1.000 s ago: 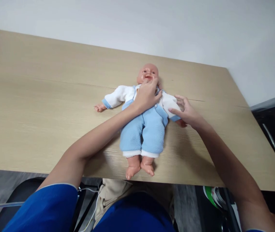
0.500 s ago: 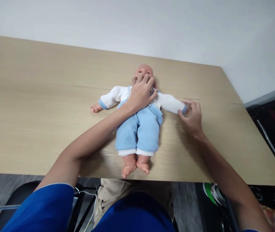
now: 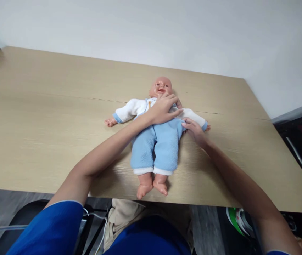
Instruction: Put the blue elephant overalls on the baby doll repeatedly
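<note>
Baby doll of pink plastic (image 3: 156,130), whose white-and-blue fleece outfit (image 3: 165,148) is already covering arms and legs, is lying face-up mid-frame in the head view; anything left isn't showing. Half-open left hand (image 3: 165,109) is resting on its chest, seemingly clasping nothing; curled right hand (image 3: 195,131) is touching its waist, grip unclear.

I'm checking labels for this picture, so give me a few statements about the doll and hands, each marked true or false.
1. The doll lies face up on the table. True.
2. The doll wears red below the waist. False: its trousers are blue with white cuffs.
3. The left hand lies over the doll's upper chest. True.
4. The right hand is beside the doll's waist. True.
5. The doll wears shoes. False: its feet are bare.
</note>
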A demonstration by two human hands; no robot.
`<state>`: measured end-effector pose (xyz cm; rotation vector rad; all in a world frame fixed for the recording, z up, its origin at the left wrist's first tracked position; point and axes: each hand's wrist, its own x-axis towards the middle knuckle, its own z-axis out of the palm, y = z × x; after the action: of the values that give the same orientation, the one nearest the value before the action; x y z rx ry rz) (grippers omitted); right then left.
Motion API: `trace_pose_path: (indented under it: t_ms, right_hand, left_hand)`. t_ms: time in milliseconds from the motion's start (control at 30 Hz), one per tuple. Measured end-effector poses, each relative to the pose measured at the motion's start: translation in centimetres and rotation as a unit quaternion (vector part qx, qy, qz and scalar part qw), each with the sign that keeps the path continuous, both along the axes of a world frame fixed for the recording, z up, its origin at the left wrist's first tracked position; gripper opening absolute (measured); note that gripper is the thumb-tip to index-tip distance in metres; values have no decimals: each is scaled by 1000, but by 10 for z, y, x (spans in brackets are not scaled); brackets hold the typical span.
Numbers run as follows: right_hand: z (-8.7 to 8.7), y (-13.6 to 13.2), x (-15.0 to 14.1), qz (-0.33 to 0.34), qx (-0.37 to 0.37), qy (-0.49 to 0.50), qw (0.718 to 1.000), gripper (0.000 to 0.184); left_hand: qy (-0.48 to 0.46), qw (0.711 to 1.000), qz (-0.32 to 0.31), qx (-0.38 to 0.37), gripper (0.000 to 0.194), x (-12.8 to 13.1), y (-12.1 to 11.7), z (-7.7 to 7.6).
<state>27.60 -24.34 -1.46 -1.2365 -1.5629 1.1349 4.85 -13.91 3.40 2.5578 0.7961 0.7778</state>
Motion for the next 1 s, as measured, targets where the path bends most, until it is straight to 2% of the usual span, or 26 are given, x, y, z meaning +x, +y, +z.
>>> trace_pose_path:
  t_ms: [67, 133, 267, 367, 433, 500, 567, 633, 733, 800, 867, 1000]
  right_hand:
    - [-5, 4, 1, -41, -13, 53, 998, 54]
    - [-11, 2, 0, -79, 13, 45, 996, 57]
    - [-10, -9, 10, -166, 92, -82, 978, 46]
    - [0, -15, 34, -236, 191, -219, 927, 36]
    - [3, -17, 54, -219, 239, -296, 899, 41]
    - [0, -17, 70, -164, 242, -324, 900, 57]
    - [-6, -17, 79, -132, 223, -315, 913, 71]
    - [-12, -17, 83, -146, 207, -299, 920, 72]
    - [-14, -17, 78, -226, 202, -266, 915, 64]
    - [-13, -18, 70, -284, 214, -218, 909, 67]
    - [-11, -20, 61, -306, 230, -155, 911, 72]
    - [-13, -25, 46, -237, 239, -38, 941, 88]
  left_hand:
    - [22, 999, -31, -19, 38, -1, 0, 1]
    - [52, 997, -49, -29, 40, -2, -2, 2]
    - [92, 994, -46, -35, 30, -1, -5, 3]
    - [87, 995, -12, -48, 24, 1, -6, 3]
    - [70, 996, 25, -47, 22, 2, -6, 3]
    - [49, 997, 46, -30, 22, 4, -6, 4]
    - [35, 999, 26, -7, 22, 9, -5, 5]
    - [34, 999, -13, 13, 25, 15, -3, 6]
    - [64, 997, -41, 22, 47, 28, -1, 3]
    - [90, 995, -37, 19, 61, 35, -3, -2]
    - [98, 995, -19, 22, 64, 39, -6, -8]
    - [61, 998, 4, 31, 55, 38, -11, -17]
